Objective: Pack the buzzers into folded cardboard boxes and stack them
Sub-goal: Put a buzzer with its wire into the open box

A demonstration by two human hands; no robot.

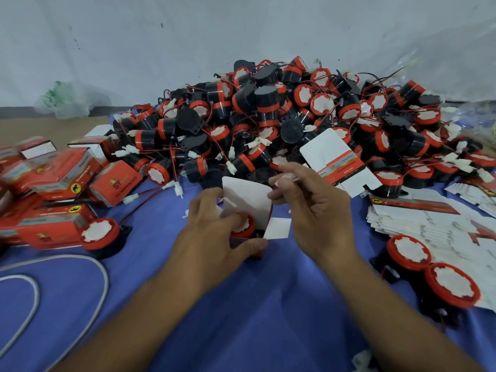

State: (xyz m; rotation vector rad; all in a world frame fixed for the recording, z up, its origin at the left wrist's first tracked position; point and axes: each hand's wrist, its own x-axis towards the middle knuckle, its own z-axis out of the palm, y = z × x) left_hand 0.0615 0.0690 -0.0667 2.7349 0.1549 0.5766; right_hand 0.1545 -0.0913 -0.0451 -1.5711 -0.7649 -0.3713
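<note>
Though apart, hands (212, 226) (311, 202) on box (247, 196) and connector (289, 177).

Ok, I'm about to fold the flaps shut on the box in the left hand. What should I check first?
1. The round red-and-black plastic buzzer sits inside the open red cardboard box: ok.
2. The left hand grips the box: ok.
3. The buzzer's wire is tucked in: cannot tell; the right hand pinches a small white piece above the box.
4. The white top flap stands up, free to fold: ok.
5. The white side flap sticks out to the right, unfolded: ok.
</note>
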